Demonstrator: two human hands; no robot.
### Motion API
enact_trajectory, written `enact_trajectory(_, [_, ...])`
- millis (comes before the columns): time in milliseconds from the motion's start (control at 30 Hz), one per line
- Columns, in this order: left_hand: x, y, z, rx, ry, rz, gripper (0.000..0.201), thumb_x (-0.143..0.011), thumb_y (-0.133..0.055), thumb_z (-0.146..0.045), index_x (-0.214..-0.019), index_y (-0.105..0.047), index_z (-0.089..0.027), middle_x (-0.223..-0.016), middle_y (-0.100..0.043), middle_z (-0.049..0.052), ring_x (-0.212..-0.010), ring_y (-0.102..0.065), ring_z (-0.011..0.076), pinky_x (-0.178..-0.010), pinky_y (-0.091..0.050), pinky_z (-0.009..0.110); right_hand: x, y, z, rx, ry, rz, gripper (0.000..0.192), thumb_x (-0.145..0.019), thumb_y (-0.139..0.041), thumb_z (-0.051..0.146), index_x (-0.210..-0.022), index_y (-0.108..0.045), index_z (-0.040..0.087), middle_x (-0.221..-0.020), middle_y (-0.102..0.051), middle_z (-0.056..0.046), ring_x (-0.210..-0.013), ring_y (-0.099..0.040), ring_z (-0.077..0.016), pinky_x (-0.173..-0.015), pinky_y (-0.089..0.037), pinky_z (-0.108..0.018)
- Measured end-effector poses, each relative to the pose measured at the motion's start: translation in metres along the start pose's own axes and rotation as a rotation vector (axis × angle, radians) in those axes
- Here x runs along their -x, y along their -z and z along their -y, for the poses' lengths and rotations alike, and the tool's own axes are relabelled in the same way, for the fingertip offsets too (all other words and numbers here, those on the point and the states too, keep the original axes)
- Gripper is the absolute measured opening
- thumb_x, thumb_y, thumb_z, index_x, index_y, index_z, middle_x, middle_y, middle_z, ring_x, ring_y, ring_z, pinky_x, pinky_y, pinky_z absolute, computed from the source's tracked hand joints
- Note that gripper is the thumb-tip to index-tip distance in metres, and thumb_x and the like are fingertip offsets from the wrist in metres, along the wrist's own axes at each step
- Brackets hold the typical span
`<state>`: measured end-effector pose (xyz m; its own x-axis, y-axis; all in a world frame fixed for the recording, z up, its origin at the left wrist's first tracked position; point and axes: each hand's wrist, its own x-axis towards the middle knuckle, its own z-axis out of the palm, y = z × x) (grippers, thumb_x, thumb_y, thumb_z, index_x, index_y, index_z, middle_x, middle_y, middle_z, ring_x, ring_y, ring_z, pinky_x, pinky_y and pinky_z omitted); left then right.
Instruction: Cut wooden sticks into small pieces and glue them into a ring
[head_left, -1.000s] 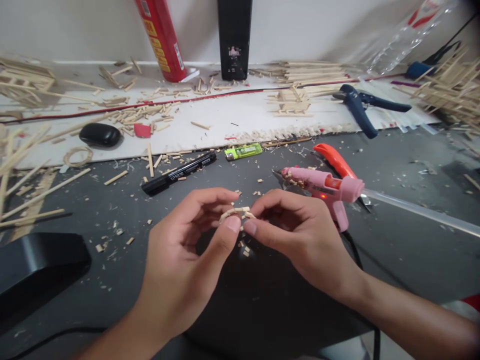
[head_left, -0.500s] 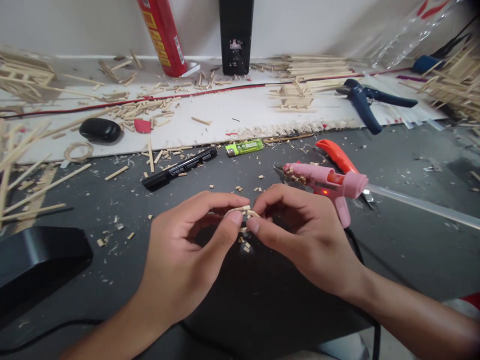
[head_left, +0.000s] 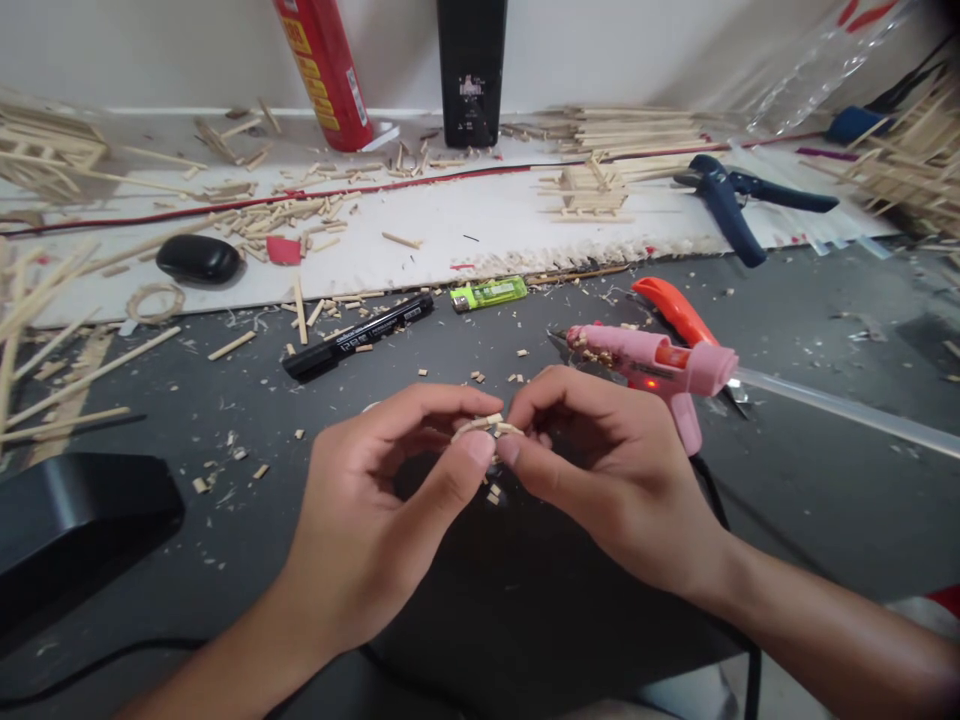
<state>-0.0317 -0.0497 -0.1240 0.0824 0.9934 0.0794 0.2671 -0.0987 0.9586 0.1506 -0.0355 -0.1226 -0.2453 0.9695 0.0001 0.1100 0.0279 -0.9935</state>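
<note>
Between both hands, above the dark tabletop, is a small curved wooden ring with short bits of stick on it; fingers cover much of it. My left hand pinches its left side between thumb and fingertips. On the right side, the thumb and index finger of my right hand close on the same piece. Just beyond my right hand lies a pink hot glue gun with its red light on and a clear glue stick out of its back. Small cut stick bits lie beneath the hands.
A black marker, a green lighter and an orange-handled cutter lie ahead. Blue pliers rest on the white board among scattered sticks. A red can and a black box stand by the wall.
My left thumb and fingertips have shifted slightly right along the ring, closer to my right hand. My right hand has hardly moved, and both still grip the piece.
</note>
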Motion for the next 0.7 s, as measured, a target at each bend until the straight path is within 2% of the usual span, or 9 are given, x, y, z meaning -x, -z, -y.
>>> enact_trajectory(333, [-0.0026,0.0007,0.0026,-0.012,0.008,-0.02,0.012,-0.093,-0.078,-0.022,-0.094,-0.082,-0.033,-0.087,-0.082,-0.016,-0.075,-0.077,0.0008,-0.07,-0.053,-0.003,0.0007,0.0009,-0.0046,0.047,0.077,-0.026,0.008,-0.09,-0.076,0.018,-0.089,-0.069,0.021,-0.074,-0.063,0.005,-0.065,-0.053,-0.0084,-0.056,-0.042,-0.023])
enact_trajectory(700, [-0.0032,0.0003,0.0035,-0.013,-0.021,-0.021,0.01,-0.094,-0.078,-0.024,-0.094,-0.081,-0.033,-0.086,-0.081,-0.015,-0.071,-0.077,0.001,-0.069,-0.054,-0.002,0.0006,-0.0007,-0.004,0.029,0.123,-0.056,0.01,-0.091,-0.074,0.017,-0.085,-0.068,0.02,-0.074,-0.065,0.005,-0.065,-0.057,-0.0082,-0.057,-0.044,-0.021])
